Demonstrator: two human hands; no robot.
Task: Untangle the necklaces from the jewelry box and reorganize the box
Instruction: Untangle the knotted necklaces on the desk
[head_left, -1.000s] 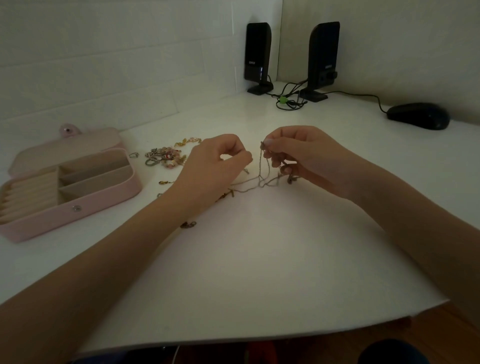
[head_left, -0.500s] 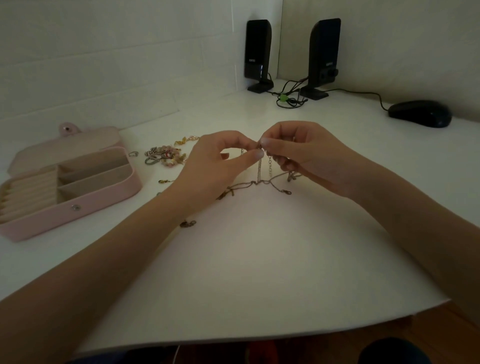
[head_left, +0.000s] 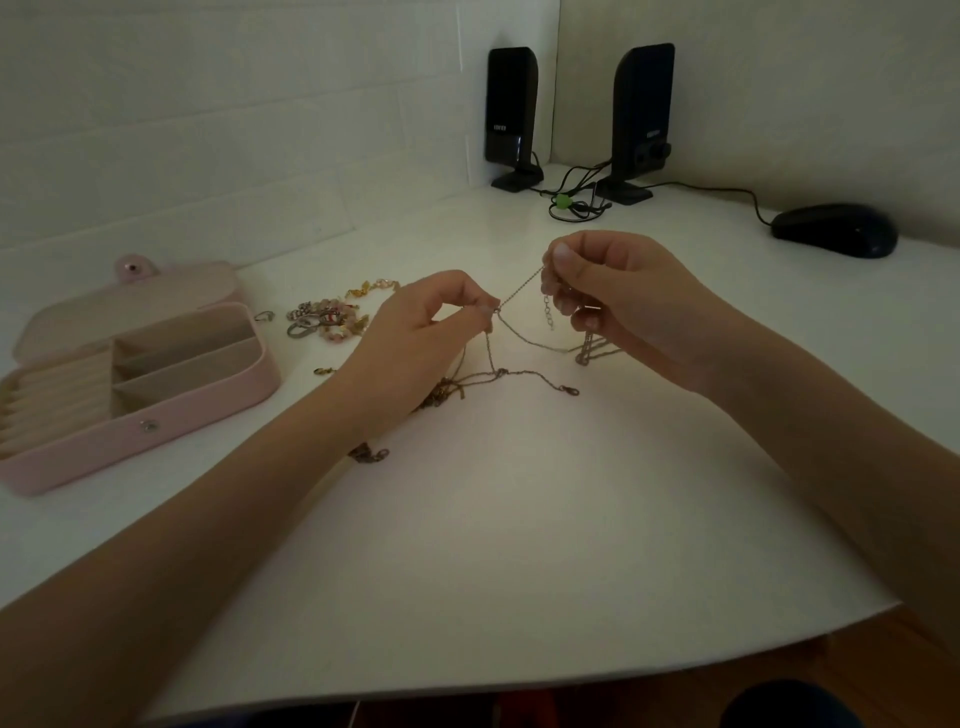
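A tangle of thin chains (head_left: 498, 371) sits at the centre of the frame, partly lifted off the white table (head_left: 519, 519). One short stretch of chain runs taut on a slant between the two hands. The left hand (head_left: 415, 338) pinches its lower end between thumb and fingertips; the right hand (head_left: 618, 296), slightly higher and to the right, pinches the upper end, with its other fingers curled round more chain. From that hand a short length of larger links hangs down, and a loop sags below toward the table. Under the left hand further strands drop to a knot, and one strand trails right along the table, ending in a clasp (head_left: 571, 391). Another clasp (head_left: 371, 454) lies beside the left forearm.

Left of centre, a small heap of beaded and gold jewelry (head_left: 327, 319) rests on the table. At the far left the pink box (head_left: 156, 421) lies open, lid back, showing ring rolls and divided compartments.

In the upper right stand two black speakers (head_left: 511, 114) with their cables, and a black mouse (head_left: 834, 228) lies near the right edge.
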